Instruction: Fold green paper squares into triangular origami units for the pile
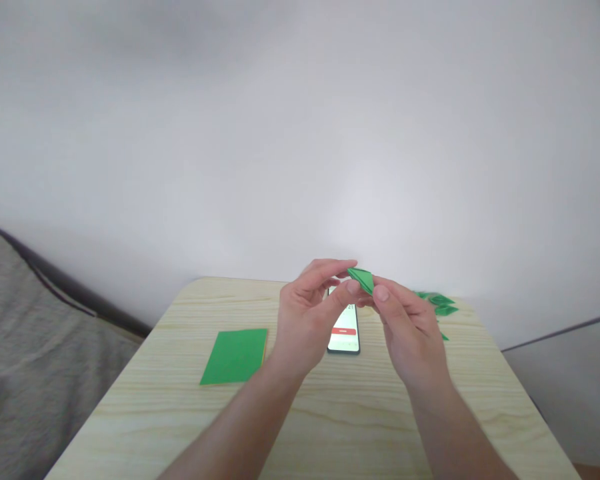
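Observation:
A small piece of folded green paper (363, 279) is held up between my two hands, above the far part of the table. My left hand (307, 310) pinches its left side, with the thumb below and the index finger stretched along the top. On the other side, my right hand (410, 327) grips the paper's right edge between thumb and fingers. Beneath them a phone (344, 341) lies face up with its screen lit, partly covered by my left hand. To the left rests a flat stack of square green paper (236, 357).
Several folded green paper pieces (443, 305) lie at the table's far right, partly behind my right hand. The light wooden table (330, 427) stands against a white wall (300, 133). Grey fabric (40, 373) is at the left, beyond the table's edge.

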Available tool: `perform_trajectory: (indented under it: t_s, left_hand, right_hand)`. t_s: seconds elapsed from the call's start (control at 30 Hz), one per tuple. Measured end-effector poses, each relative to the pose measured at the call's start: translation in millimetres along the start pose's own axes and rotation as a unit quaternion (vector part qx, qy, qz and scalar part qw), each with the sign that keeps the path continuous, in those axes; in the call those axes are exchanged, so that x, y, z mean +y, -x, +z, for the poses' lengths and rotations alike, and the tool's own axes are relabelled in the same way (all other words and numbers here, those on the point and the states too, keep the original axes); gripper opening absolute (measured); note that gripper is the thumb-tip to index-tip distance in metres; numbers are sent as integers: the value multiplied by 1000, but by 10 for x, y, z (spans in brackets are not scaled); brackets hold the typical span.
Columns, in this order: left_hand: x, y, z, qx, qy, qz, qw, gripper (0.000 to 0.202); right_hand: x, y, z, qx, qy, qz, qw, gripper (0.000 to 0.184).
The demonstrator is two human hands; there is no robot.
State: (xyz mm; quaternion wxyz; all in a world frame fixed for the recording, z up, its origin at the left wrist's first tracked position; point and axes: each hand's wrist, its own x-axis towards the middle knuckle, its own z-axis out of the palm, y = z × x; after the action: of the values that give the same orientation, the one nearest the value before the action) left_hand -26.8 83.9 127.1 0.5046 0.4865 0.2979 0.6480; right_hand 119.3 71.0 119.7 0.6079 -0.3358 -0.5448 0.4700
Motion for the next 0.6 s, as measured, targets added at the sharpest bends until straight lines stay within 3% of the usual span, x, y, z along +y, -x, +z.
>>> perform_trajectory:
  t_s: [0.1, 0.27, 0.37, 0.6]
  left_hand:
    - [-4, -3, 22, -6, 8, 3, 1000, 27]
    - [-47, 10, 47, -64, 48, -26, 996, 34]
    - [-76, 18, 41, -54, 45, -35, 997, 40]
    - [-36, 26, 45, -43, 41, -38, 998, 32]
  right_hand:
    - [-19, -1, -17, -9, -28, 27, 999, 22]
    - [-44, -18, -35, -22, -84, 67, 994, 13]
    - [-64, -25, -24, -25, -107, 82, 991, 10]
    - [-35, -13, -20, 4, -71, 81, 994, 6]
